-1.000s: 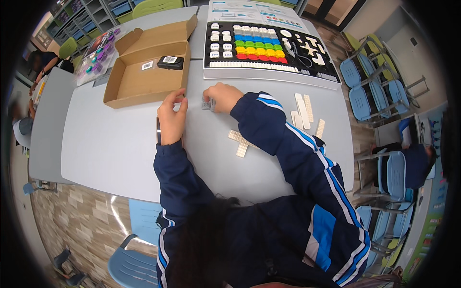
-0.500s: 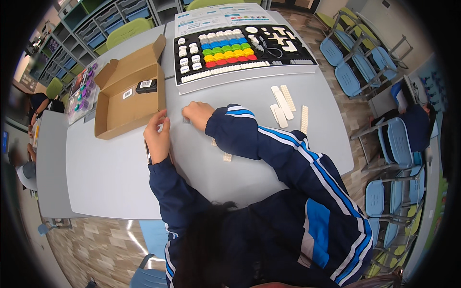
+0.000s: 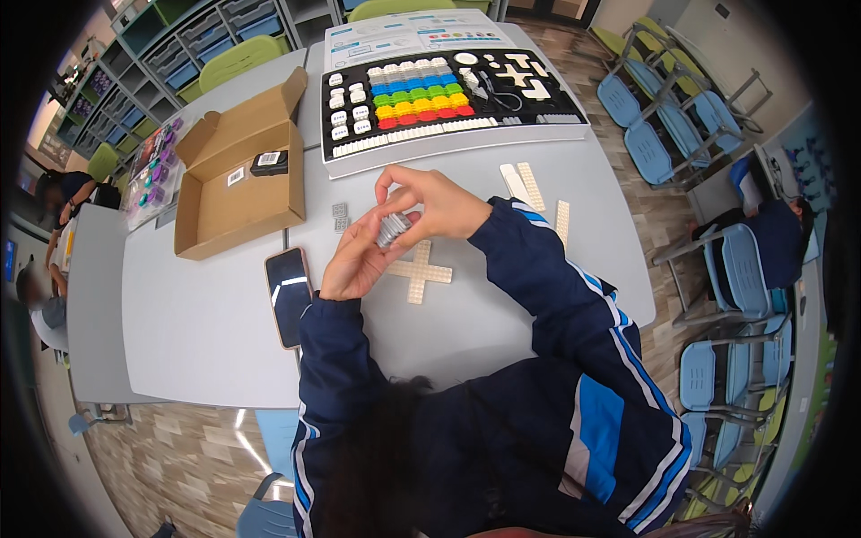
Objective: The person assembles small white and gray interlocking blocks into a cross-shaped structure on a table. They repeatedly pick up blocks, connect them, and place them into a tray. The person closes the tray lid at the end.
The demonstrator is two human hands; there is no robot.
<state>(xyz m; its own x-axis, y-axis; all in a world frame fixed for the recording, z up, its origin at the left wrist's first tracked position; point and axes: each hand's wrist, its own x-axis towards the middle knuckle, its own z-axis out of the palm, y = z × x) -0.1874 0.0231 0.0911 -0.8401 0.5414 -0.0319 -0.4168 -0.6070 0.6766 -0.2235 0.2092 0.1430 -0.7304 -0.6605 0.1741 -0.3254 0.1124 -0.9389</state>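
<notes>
A small stack of grey studded building bricks (image 3: 392,229) is held between my two hands above the table. My left hand (image 3: 356,262) grips it from the lower left. From the upper right, the thumb and fingers of my right hand (image 3: 432,204) are closed on the same bricks. Partly hidden below my hands, a cream cross-shaped studded plate (image 3: 418,272) lies on the table. Two more grey bricks (image 3: 340,216) rest just to the left of my hands. How many bricks are in the stack is hard to make out.
A phone (image 3: 288,296) lies beside my left forearm. Behind it stands an open cardboard box (image 3: 215,235) with a black item inside. A parts tray (image 3: 448,148) of coloured bricks is at the far side. Cream strips (image 3: 562,224) and a white strip (image 3: 514,184) lie right.
My right hand has left the tabletop near the grey bricks. Both hands have come together, now holding grey bricks. My left hand moved right, uncovering the phone, and the cross-shaped plate shows more.
</notes>
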